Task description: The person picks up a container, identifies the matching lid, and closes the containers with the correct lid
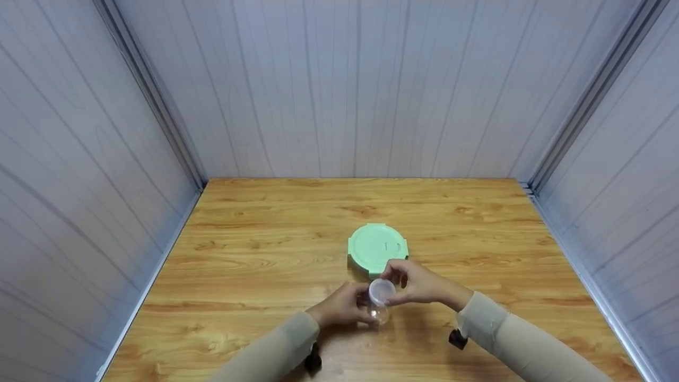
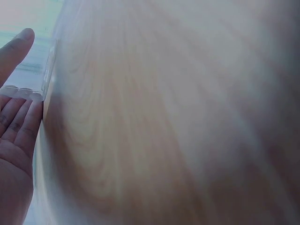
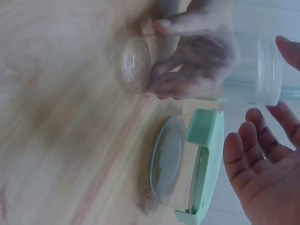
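A clear, see-through jar (image 1: 380, 315) with a translucent whitish lid (image 1: 382, 291) stands upright near the table's front in the head view. My left hand (image 1: 342, 306) grips the jar's body from the left, thumb on the near side and fingers on the far side. From the right, my right hand (image 1: 420, 285) pinches the lid's rim between thumb and index finger. In the right wrist view, the lid (image 3: 270, 70) sits on the jar's end, and the other right fingers hang loosely beside it. The left wrist view shows only part of my left hand (image 2: 18, 126) at its edge.
Just behind the jar stands a round glass food container (image 3: 176, 164) with a mint-green clip lid (image 1: 374, 247), close to my right fingertips. The wood-patterned table (image 1: 254, 254) is walled by pale panels (image 1: 339, 90) at the back and both sides.
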A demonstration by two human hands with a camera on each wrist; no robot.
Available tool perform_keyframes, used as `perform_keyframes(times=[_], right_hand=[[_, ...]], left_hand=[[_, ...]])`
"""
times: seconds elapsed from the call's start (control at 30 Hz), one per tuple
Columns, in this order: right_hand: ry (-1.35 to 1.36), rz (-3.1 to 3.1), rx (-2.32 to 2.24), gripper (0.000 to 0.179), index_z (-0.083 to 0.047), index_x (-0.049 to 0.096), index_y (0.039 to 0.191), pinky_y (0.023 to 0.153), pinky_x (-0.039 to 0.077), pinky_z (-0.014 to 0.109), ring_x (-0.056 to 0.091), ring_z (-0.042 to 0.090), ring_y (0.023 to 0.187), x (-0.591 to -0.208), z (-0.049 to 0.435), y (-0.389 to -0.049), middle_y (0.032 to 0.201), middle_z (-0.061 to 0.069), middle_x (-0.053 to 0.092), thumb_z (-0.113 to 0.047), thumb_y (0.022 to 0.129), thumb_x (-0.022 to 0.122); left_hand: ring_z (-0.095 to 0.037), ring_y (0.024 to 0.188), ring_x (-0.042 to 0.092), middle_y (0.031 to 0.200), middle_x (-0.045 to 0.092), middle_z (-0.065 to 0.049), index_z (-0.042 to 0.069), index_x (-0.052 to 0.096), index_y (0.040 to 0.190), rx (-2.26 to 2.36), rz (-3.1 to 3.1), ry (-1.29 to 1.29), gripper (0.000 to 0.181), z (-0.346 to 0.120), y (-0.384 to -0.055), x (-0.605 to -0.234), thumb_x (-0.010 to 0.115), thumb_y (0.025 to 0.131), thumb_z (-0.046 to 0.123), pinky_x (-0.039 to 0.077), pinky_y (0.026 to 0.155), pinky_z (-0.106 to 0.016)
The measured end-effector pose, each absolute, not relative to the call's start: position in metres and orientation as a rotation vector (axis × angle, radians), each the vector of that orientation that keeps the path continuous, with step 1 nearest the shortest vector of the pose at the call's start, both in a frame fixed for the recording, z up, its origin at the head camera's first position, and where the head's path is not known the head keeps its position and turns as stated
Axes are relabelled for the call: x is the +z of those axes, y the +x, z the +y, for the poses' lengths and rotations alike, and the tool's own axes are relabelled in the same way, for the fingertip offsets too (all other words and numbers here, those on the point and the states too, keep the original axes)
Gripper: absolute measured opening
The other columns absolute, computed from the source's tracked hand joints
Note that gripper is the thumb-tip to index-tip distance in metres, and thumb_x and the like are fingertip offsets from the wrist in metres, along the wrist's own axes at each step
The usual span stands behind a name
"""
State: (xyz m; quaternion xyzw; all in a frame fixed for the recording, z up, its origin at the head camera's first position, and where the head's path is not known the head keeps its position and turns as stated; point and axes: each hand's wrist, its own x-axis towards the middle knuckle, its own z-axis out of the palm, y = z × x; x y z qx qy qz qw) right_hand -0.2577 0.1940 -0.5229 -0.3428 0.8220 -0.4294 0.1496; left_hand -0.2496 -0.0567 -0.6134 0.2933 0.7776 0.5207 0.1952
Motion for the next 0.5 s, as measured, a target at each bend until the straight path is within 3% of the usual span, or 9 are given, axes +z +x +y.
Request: perform_keyframes(times=[0.13,0.3,0.5], right_hand=[[-0.938,2.414,-1.259,0.044,-0.006,0.064,0.105,0.073,0.050,0.022,0.061,0.020,0.085,-0.527,0.189,-0.251,0.095,0.004,0.067,-0.025,0.082,0.096],[-0.923,2.467,-1.273,0.044,-0.007,0.061,0.099,0.070,0.049,0.020,0.062,0.024,0.080,-0.529,0.186,-0.246,0.091,0.002,0.065,-0.028,0.082,0.096],[-0.927,2.486,-1.204,0.044,-0.010,0.064,0.106,0.073,0.050,0.024,0.061,0.019,0.085,-0.524,0.189,-0.248,0.096,0.000,0.066,-0.035,0.085,0.094]], left_hand=[[-0.007,0.115,0.073,0.128,0.079,-0.005,0.007,0.072,0.135,1.454,2.190,0.817,0.058,-0.057,-0.249,-0.614,0.095,0.081,0.006,0.056,0.105,-0.023],[-0.006,0.113,0.072,0.127,0.079,-0.004,0.007,0.073,0.132,1.454,2.191,0.815,0.055,-0.057,-0.249,-0.613,0.095,0.082,0.006,0.056,0.103,-0.023],[-0.005,0.113,0.073,0.128,0.079,-0.004,0.007,0.073,0.133,1.452,2.192,0.803,0.055,-0.057,-0.250,-0.614,0.094,0.082,0.005,0.056,0.103,-0.022]])
